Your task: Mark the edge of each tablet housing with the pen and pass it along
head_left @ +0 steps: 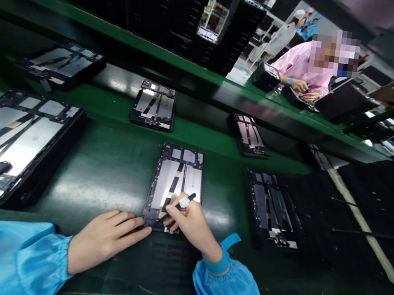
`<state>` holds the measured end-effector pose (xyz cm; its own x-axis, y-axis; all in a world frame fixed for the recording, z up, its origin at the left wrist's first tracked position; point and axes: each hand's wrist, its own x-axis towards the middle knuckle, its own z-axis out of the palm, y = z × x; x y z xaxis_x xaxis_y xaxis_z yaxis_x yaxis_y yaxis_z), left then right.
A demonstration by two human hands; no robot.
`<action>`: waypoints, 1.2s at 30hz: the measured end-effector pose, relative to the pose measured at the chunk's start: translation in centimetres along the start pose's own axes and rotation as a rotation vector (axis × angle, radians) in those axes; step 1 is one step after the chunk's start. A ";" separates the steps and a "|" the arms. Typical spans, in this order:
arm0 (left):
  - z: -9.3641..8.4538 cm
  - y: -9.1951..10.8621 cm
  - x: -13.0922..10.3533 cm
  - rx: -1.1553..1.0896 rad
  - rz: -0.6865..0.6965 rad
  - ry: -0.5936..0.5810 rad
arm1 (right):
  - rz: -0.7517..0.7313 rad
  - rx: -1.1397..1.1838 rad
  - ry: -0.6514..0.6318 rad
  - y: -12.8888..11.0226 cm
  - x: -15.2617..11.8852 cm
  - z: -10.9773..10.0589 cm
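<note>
An opened tablet point(163, 182) with its battery and flex cables showing lies face-down before me on the green bench. My left hand point(107, 237) rests beside its lower left corner, fingers stretched out, the tips at the edge. Over the lower part of the tablet, my right hand point(191, 219) is closed around a thin black pen-like tool point(192, 197) with a white wrap near its upper end. The tool's lower end points at the tablet's bottom edge, partly hidden by my fingers. A blue strap point(220, 264) circles my right wrist.
Stacks with opened tablets on top stand left point(38, 136) and right point(268, 210). Farther back are more tablets point(155, 105) on the green conveyor point(198, 140). Black trays point(164, 8) are piled beyond the green rail. Across the line a person in pink point(299, 59) works with both hands.
</note>
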<state>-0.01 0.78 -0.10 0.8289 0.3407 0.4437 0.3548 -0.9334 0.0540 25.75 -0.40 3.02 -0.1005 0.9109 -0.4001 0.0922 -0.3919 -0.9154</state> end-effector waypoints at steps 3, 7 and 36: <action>0.0 0.0 0.1 -0.007 -0.007 0.007 | -0.056 -0.018 0.103 0.4 -1.3 -0.8; 0.1 0.0 0.0 -0.015 -0.024 0.025 | -0.140 -0.110 0.120 1.2 -2.5 -1.4; 0.9 1.3 0.3 0.068 -0.041 -0.086 | -0.108 -0.039 0.104 1.6 -2.0 -0.9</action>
<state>1.06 -0.20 -0.70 0.8462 0.3892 0.3639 0.4148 -0.9099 0.0084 27.03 -2.67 2.40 -0.0085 0.9568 -0.2906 0.1250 -0.2874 -0.9496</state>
